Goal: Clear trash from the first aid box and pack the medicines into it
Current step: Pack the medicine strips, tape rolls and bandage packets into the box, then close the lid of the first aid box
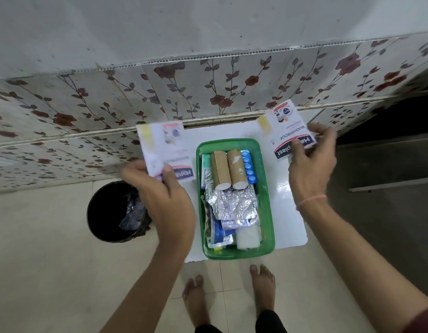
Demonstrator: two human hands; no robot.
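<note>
Early in the job, by the look of it — green plastic first aid box (268, 200) at frame centre, on a white board (289, 200), crowded with two brown cardboard roll cores (228, 170), crumpled silver foil blister strips (232, 204) and mixed packets, nothing sorted. Left hand (163, 200), left of centre, pinched shut on a flat white plaster packet (163, 150) above a black bin (112, 212); right hand (311, 162), upper right, fingers narrowly clamping a second white plaster packet (291, 131).
</note>
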